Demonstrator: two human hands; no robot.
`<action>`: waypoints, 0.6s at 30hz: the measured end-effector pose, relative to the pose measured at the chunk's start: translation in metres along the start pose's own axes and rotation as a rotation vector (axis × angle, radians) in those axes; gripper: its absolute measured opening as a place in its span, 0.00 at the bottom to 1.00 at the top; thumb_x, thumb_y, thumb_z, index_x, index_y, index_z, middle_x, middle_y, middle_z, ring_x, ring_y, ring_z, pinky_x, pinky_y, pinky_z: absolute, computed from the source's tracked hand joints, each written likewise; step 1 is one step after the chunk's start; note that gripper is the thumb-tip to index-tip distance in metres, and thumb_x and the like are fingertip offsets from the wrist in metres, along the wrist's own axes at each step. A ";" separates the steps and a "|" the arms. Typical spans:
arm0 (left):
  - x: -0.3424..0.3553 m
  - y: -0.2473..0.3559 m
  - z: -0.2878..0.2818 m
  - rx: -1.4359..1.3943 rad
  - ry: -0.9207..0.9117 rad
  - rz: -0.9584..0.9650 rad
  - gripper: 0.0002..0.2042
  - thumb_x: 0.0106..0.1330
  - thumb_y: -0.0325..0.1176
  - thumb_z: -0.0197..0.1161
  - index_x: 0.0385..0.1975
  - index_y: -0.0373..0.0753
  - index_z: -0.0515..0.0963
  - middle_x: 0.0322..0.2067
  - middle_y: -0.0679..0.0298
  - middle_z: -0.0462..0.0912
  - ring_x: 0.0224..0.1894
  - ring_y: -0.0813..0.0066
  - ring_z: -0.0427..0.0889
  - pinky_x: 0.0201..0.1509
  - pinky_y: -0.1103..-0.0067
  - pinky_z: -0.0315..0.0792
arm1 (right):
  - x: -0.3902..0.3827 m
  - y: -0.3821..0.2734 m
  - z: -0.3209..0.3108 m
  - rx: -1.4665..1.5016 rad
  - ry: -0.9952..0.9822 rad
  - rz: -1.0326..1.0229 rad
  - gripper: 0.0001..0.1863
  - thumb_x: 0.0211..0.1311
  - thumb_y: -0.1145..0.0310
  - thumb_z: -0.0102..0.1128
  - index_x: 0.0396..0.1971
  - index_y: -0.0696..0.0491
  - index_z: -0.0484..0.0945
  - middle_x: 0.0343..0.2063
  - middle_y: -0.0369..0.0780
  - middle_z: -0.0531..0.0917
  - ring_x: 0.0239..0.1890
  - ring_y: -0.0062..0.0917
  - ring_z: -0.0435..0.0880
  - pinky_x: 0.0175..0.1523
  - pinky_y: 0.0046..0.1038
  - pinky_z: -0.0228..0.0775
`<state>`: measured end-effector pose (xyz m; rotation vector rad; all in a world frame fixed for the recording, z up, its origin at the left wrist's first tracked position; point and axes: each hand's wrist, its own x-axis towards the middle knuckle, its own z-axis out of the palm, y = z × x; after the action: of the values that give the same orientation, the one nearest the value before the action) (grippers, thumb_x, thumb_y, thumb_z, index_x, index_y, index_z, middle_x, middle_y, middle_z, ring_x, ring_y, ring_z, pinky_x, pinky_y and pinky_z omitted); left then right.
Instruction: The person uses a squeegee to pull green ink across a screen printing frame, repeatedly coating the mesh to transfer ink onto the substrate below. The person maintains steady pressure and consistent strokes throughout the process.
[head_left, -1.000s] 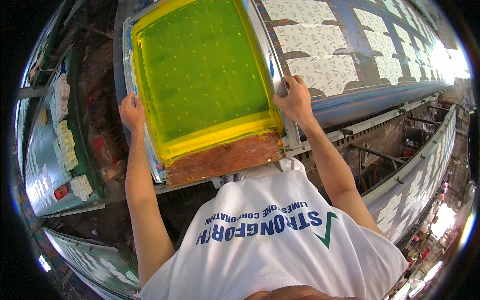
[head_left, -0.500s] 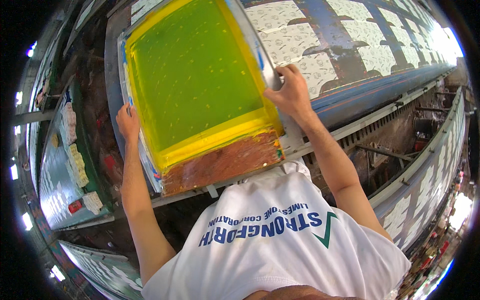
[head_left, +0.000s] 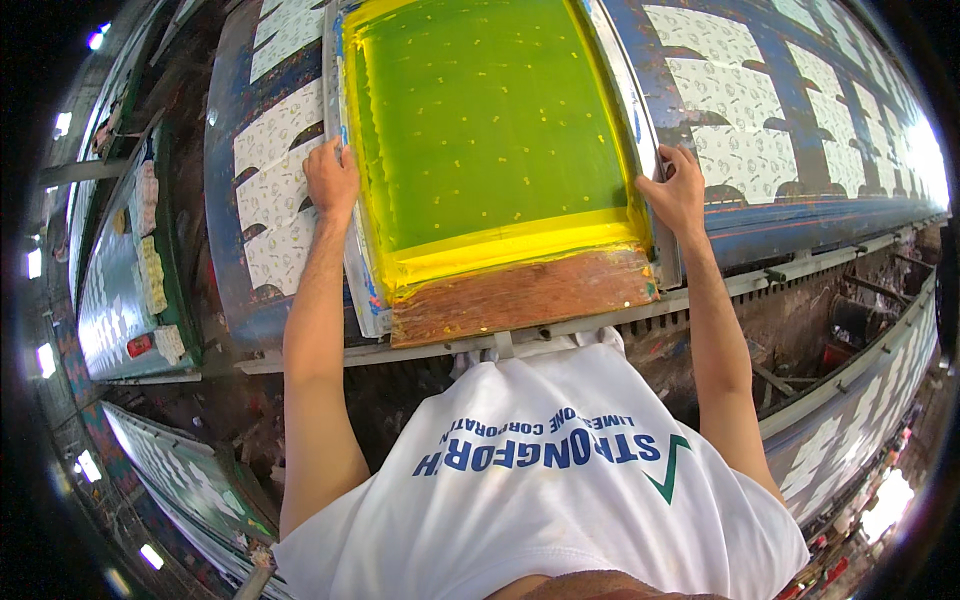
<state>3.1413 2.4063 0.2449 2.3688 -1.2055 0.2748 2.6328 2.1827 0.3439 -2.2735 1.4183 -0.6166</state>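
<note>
A screen-printing frame (head_left: 660,220) with green mesh (head_left: 485,130), bright yellow borders and a paint-stained wooden board (head_left: 520,296) at its near end lies over a long blue printing table (head_left: 230,300). My left hand (head_left: 331,178) grips the frame's left rail, fingers curled around it. On the opposite rail, my right hand (head_left: 676,188) is closed with thumb and bent fingers on the metal. White printed pieces (head_left: 270,250) lie on the table to the left of the frame, and more (head_left: 745,165) to its right.
A metal rail (head_left: 730,283) runs along the table's near edge, just past my white-shirted body. Neighbouring tables with pale pieces stand at left (head_left: 120,300) and lower right (head_left: 830,450). Pale stacked bundles (head_left: 152,270) sit on the left one. Dark metal framework (head_left: 860,310) shows between tables.
The frame and both hands have shifted right in the picture and sit straighter, as the view shifted. Printed pieces now show along the frame's left side. Both hands still grip the rails.
</note>
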 end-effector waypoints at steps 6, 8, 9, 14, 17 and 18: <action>-0.016 0.033 0.002 0.004 0.003 -0.051 0.15 0.72 0.36 0.66 0.55 0.38 0.82 0.50 0.52 0.84 0.57 0.49 0.77 0.63 0.59 0.73 | -0.003 0.032 -0.016 0.033 -0.019 -0.039 0.32 0.48 0.65 0.74 0.54 0.67 0.82 0.45 0.47 0.84 0.39 0.32 0.84 0.48 0.33 0.79; -0.020 0.037 0.003 0.016 0.016 -0.054 0.15 0.72 0.36 0.66 0.55 0.38 0.82 0.50 0.52 0.84 0.57 0.49 0.78 0.63 0.59 0.73 | -0.005 0.034 -0.021 0.027 -0.032 -0.043 0.32 0.49 0.65 0.75 0.54 0.67 0.82 0.46 0.46 0.84 0.39 0.31 0.84 0.47 0.32 0.79; -0.022 0.039 0.004 0.031 0.004 -0.069 0.15 0.71 0.35 0.66 0.55 0.38 0.82 0.49 0.52 0.84 0.56 0.49 0.78 0.63 0.59 0.73 | -0.005 0.034 -0.024 0.034 -0.045 -0.031 0.33 0.48 0.65 0.75 0.55 0.67 0.82 0.45 0.46 0.84 0.39 0.31 0.84 0.47 0.33 0.79; -0.023 0.039 0.005 0.005 0.078 -0.031 0.15 0.71 0.36 0.66 0.54 0.40 0.82 0.49 0.54 0.84 0.55 0.49 0.78 0.62 0.58 0.73 | -0.010 0.029 -0.032 0.016 -0.074 -0.024 0.34 0.49 0.64 0.75 0.56 0.67 0.82 0.45 0.48 0.84 0.41 0.34 0.85 0.48 0.35 0.79; -0.024 0.039 0.005 0.008 0.069 -0.069 0.14 0.71 0.37 0.66 0.54 0.41 0.82 0.49 0.54 0.84 0.55 0.50 0.79 0.61 0.59 0.73 | -0.010 0.026 -0.035 -0.115 -0.049 -0.124 0.34 0.51 0.62 0.75 0.56 0.67 0.82 0.46 0.49 0.84 0.42 0.39 0.86 0.49 0.38 0.80; -0.024 0.040 0.006 0.012 0.060 -0.092 0.15 0.71 0.37 0.67 0.54 0.41 0.82 0.49 0.54 0.84 0.55 0.50 0.79 0.61 0.59 0.74 | -0.010 0.026 -0.035 -0.117 -0.088 -0.081 0.34 0.51 0.62 0.74 0.56 0.67 0.82 0.47 0.50 0.84 0.43 0.40 0.86 0.51 0.39 0.80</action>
<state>3.0950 2.3998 0.2433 2.4006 -1.0665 0.3215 2.5908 2.1776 0.3573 -2.4278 1.3581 -0.4622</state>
